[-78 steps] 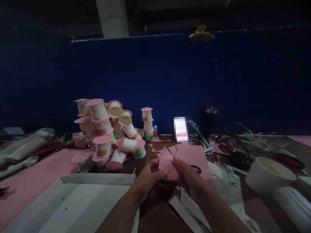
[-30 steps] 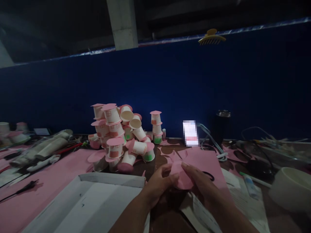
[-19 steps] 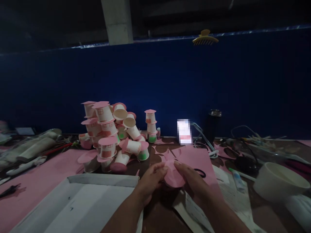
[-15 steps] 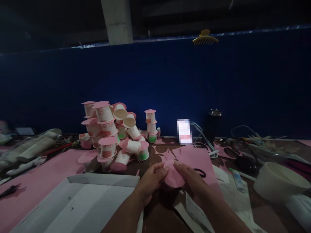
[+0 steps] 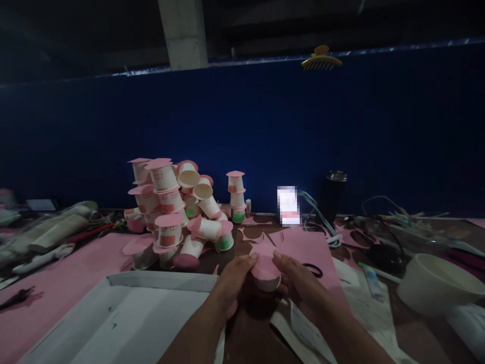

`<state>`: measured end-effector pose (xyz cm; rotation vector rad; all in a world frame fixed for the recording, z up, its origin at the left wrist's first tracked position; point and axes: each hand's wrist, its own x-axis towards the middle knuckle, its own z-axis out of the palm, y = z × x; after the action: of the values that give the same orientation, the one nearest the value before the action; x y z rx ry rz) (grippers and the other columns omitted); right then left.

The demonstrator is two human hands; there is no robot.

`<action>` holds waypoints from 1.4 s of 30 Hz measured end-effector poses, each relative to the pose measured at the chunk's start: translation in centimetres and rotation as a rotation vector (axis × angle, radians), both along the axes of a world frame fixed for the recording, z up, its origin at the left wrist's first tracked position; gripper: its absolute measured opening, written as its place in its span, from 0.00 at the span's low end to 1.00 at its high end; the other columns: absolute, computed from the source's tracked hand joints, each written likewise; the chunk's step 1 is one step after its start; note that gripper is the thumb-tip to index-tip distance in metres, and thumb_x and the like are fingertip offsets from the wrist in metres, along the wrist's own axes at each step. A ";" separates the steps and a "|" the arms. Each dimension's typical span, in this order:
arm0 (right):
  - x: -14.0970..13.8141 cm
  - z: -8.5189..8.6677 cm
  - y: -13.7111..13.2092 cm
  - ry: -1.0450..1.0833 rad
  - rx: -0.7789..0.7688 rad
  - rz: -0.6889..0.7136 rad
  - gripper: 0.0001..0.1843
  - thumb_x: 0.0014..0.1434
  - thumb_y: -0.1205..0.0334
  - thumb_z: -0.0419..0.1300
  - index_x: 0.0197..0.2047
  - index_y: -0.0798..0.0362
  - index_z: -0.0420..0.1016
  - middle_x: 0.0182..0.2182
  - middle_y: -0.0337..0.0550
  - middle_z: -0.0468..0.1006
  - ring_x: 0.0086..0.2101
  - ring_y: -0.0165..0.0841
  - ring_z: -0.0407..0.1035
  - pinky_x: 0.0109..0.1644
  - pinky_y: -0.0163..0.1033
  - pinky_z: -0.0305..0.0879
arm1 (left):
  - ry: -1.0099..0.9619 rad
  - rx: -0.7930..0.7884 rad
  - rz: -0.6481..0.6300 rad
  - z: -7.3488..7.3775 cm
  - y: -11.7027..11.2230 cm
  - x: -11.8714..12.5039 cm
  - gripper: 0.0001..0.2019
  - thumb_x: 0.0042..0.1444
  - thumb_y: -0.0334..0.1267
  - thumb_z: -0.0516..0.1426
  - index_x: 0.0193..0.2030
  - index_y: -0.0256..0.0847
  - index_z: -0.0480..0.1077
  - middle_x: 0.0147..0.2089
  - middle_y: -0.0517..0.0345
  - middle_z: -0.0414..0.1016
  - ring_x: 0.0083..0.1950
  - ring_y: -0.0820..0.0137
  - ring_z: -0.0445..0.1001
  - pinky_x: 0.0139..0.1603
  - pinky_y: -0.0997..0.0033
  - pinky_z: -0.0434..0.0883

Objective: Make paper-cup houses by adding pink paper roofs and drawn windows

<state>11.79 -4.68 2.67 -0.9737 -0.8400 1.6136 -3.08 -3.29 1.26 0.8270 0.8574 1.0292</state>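
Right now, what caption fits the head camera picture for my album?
Left hand and right hand hold a pink-topped cup near a pile of cups.

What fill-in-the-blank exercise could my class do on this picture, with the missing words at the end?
1. The left hand and right hand hold a cup with a paper disc coloured ____ on it.
2. The claw clip at the top edge of the blue partition is coloured ____.
3. The separate cup tower left of the lit screen is ____ cups high.

Missing words: pink; yellow; three.
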 end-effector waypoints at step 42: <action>0.7 -1.8 1.8 0.035 -0.132 -0.057 0.20 0.48 0.51 0.66 0.40 0.53 0.71 0.43 0.49 0.76 0.42 0.40 0.72 0.40 0.41 0.71 | 1.081 0.497 0.938 7.7 -2.8 -19.7 0.27 0.47 0.52 0.60 0.51 0.39 0.67 0.48 0.52 0.75 0.46 0.59 0.73 0.47 0.64 0.69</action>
<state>12.48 -2.87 0.91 -1.0489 -0.6827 1.6480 -22.76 -6.14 8.99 1.5063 2.0810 1.6560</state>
